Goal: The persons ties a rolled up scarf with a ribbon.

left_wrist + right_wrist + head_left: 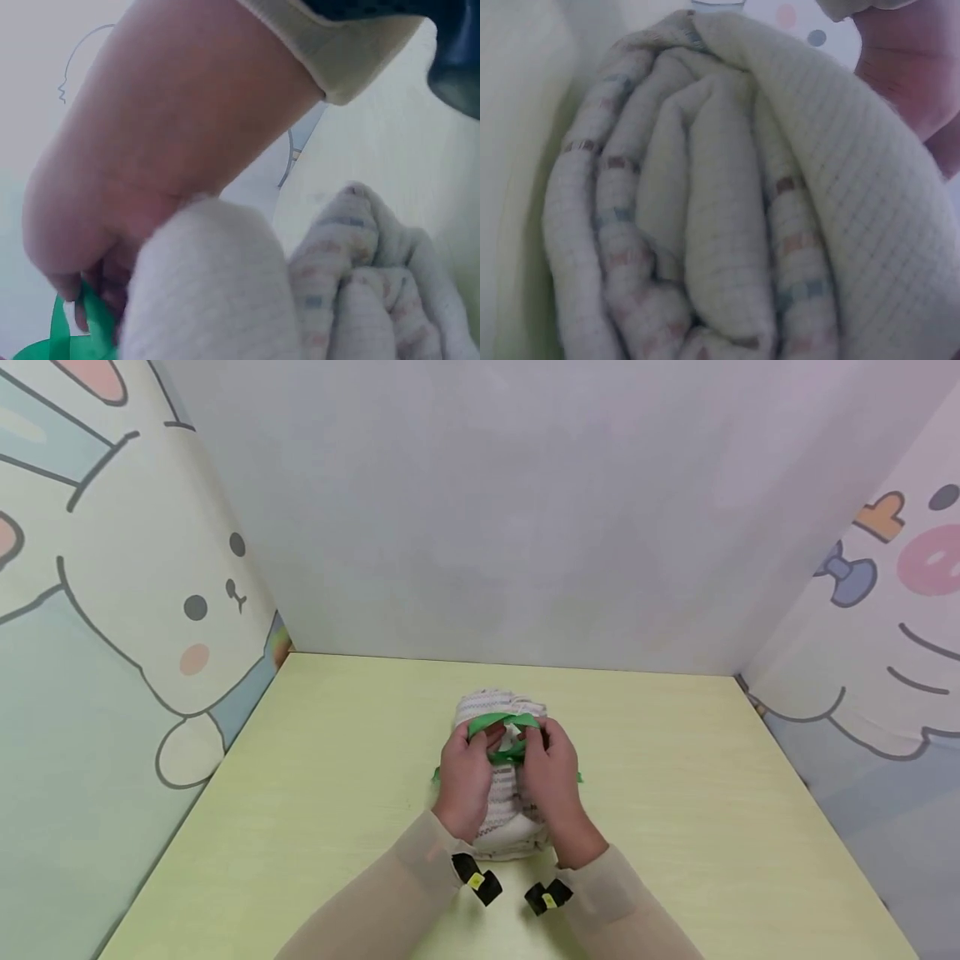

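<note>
A rolled-up towel (501, 802), off-white with small coloured stripes, lies lengthwise on the table in the head view. A green ribbon (491, 720) forms a loop over its upper middle, and ends poke out at either side. My left hand (462, 781) pinches the ribbon from the left with thumb and fingers. From the right, my right hand (553, 777) pinches the other side of the loop. In the left wrist view the ribbon (97, 326) passes by the left fingertips. The right wrist view shows the towel's coiled end (727, 195); the right fingers are out of sight there.
The pale yellow-green table (360, 727) extends around the towel. A plain light wall (510, 527) stands behind it. Cartoon-printed panels (150, 610) border both sides. Both wrists wear small black camera mounts (476, 881) over beige sleeves.
</note>
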The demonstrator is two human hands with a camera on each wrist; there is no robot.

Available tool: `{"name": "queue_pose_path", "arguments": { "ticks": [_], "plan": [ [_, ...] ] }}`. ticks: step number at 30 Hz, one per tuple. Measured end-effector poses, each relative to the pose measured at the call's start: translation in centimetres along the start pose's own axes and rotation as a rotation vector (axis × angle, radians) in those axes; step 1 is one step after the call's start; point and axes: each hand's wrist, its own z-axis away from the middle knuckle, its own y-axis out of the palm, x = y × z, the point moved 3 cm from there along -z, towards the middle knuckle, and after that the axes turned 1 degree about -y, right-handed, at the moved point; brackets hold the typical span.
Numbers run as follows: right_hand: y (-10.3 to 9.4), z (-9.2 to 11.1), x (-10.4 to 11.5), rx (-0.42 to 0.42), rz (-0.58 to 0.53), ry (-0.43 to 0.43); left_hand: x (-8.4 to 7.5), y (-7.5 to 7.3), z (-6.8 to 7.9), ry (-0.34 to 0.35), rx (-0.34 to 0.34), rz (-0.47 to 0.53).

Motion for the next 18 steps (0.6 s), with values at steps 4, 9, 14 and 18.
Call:
{"name": "queue_pose_path", "arguments": {
  "ticks": [4,9,14,18],
  "plan": [
    [-0.36,-0.10,-0.11,-0.002,-0.093,0.052,-0.10,-0.20,0.07,-0.004,-0.021,0.008],
    [-0.76,-0.22,-0.28,-0.001,-0.196,0.100,-0.21,-0.50,0.26,0.021,-0.061,0.032],
    [-1.00,-0.36,-0.07,0.017,-0.340,0.144,-0.32,-0.65,0.28,0.028,-0.055,0.077],
    [-1.02,-0.42,0.25,0.035,-0.471,0.193,-0.69,-0.44,0.27,0.042,-0.014,0.138]
  ]
}}
